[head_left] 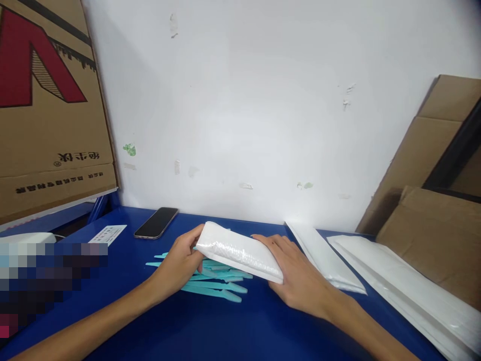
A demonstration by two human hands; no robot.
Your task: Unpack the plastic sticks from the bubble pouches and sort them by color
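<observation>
My left hand (179, 264) grips the left end of a white padded bubble mailer (236, 249), thumb on its near side. At the mailer's right end, my right hand (296, 273) lies with fingers curled along its edge. I hold the mailer tilted just above a pile of several teal plastic knife-shaped pieces (218, 286) lying on the blue table (225, 331). Part of the pile is hidden under the mailer and my left hand.
A dark phone (156, 222) lies face up at the back left, beside a small white card (107, 234). Stacks of white mailers (394, 281) lie to the right. A cardboard box (48, 110) stands on the left, folded cardboard (432, 220) on the right, a white wall behind.
</observation>
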